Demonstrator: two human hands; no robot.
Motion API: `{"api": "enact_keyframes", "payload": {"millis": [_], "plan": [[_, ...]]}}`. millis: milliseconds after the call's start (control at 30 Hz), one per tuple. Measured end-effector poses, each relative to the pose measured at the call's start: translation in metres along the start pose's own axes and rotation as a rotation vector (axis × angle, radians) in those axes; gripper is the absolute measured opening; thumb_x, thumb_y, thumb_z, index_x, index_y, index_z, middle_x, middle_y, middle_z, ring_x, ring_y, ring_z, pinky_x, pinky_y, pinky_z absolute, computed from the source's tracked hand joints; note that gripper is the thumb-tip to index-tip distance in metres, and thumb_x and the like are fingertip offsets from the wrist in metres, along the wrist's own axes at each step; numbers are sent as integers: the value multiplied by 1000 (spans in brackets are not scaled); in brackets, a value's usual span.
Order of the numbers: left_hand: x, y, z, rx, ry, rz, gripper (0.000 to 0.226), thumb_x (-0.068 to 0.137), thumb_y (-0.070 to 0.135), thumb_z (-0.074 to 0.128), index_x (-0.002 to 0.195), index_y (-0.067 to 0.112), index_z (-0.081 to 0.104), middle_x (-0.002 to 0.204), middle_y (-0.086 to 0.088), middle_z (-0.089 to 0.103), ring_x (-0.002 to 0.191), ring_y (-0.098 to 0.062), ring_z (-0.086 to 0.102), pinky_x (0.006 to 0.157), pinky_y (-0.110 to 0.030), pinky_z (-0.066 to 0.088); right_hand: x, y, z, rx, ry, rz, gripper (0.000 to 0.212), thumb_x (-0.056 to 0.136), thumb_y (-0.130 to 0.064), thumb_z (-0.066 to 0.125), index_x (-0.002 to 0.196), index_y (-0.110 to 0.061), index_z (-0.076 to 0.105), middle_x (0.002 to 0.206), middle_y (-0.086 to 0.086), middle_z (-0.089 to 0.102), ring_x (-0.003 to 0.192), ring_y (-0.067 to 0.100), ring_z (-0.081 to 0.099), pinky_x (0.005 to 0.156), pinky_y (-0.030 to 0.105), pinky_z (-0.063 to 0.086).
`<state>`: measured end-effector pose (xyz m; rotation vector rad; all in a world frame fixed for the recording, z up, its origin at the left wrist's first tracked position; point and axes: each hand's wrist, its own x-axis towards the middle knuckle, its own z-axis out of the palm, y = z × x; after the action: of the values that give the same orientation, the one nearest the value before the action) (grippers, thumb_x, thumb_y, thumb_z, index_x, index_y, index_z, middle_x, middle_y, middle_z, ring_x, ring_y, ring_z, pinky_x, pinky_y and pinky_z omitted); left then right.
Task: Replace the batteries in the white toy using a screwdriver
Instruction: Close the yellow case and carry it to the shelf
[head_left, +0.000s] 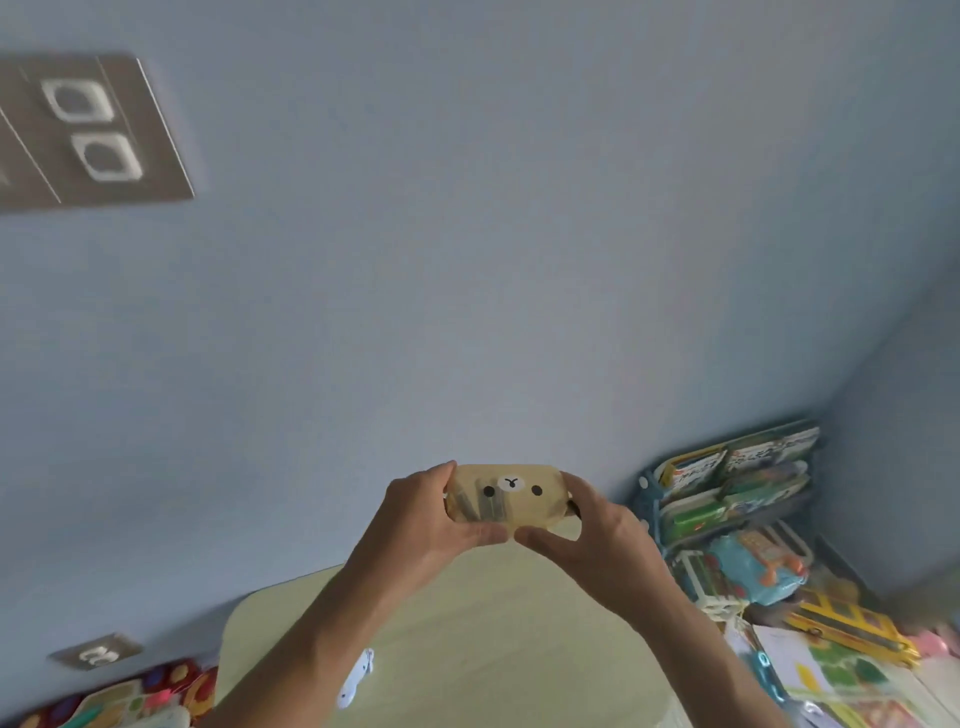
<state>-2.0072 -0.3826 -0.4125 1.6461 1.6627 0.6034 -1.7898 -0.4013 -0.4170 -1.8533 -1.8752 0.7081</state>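
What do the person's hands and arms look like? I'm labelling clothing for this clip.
Both arms are bare as far as the frame shows: no sleeves, gloves, watch or bracelets. The left hand and right hand show no rings that can be made out, though the image is slightly blurred.

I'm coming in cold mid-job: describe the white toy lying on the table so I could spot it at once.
Start at the pale yellow-green table below the blue wall. Near its left side, beside the person's left forearm, lies the small white plastic toy, elongated with faint blue marks. It is the only object resting on the tabletop, unlike the tan bear-face case held up in both hands.
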Motion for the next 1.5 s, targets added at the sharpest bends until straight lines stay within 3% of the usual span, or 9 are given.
{"api": "enact_keyframes", "payload": {"millis": [100, 300, 500, 700, 933, 1167, 1233, 1400, 1500], "plan": [[-16, 86, -29, -18, -25, 91, 81, 57, 66, 87, 112, 12, 63, 93, 8, 71, 74, -10, 62, 61, -22, 43, -24, -30, -88, -42, 69, 49, 77, 75, -71, 64, 139, -34, 42, 92, -20, 53, 85, 7, 51, 69, 25, 40], [-54, 264, -59, -2, -134, 332, 59, 66, 56, 90, 111, 27, 67, 100, 14, 74, 86, -4, 71, 69, -17, 52, -91, -59, -254, -34, 251, 144, 94, 63, -87, 51, 140, -34, 44, 109, -8, 73, 95, 15, 68, 81, 35, 56], [-85, 420, -25, -6, -234, 536, 56, 66, 59, 88, 109, 27, 72, 95, 15, 77, 84, 0, 71, 65, -10, 49, -165, -36, -398, -29, 477, 267, 81, 59, -82, 59, 127, -37, 57, 100, -12, 73, 92, 14, 69, 79, 35, 56], [-118, 551, 62, -17, -359, 711, 62, 66, 60, 87, 115, 24, 74, 95, 14, 78, 84, 0, 71, 60, -5, 48, -241, 34, -509, -64, 637, 362, 60, 69, -72, 69, 114, -32, 64, 76, -18, 60, 66, 3, 55, 55, 19, 38], [-152, 674, 190, -58, -573, 826, 67, 62, 64, 84, 116, 25, 75, 95, 15, 80, 85, -3, 75, 78, -25, 61, -322, 136, -603, -1, 737, 477, 71, 66, -73, 69, 122, -31, 61, 98, -16, 72, 78, 3, 67, 68, 29, 61], [-167, 771, 323, -66, -774, 872, 74, 58, 68, 87, 116, 24, 74, 97, 9, 81, 89, -9, 76, 87, -38, 62, -382, 230, -674, -33, 845, 611, 55, 75, -58, 75, 118, -24, 66, 85, -12, 68, 64, -1, 59, 54, 14, 43], [-166, 798, 362, -62, -822, 888, 66, 62, 61, 89, 114, 23, 75, 96, 7, 81, 90, -12, 77, 88, -40, 62, -391, 261, -693, -30, 881, 637, 65, 69, -67, 73, 118, -25, 66, 87, -11, 70, 68, 2, 63, 57, 20, 51], [-157, 868, 454, -105, -920, 951, 55, 71, 48, 89, 116, 20, 74, 97, 6, 80, 84, -7, 76, 69, -14, 58, -395, 339, -750, -68, 921, 709, 49, 78, -47, 79, 113, -15, 69, 71, -22, 56, 57, -7, 52, 47, 8, 41], [-141, 916, 507, -112, -956, 991, 54, 73, 48, 88, 117, 21, 73, 97, 7, 80, 82, -6, 77, 67, -14, 59, -388, 384, -791, -86, 957, 742, 43, 80, -43, 79, 107, -11, 68, 67, -21, 49, 53, -7, 45, 46, 5, 39]]}}
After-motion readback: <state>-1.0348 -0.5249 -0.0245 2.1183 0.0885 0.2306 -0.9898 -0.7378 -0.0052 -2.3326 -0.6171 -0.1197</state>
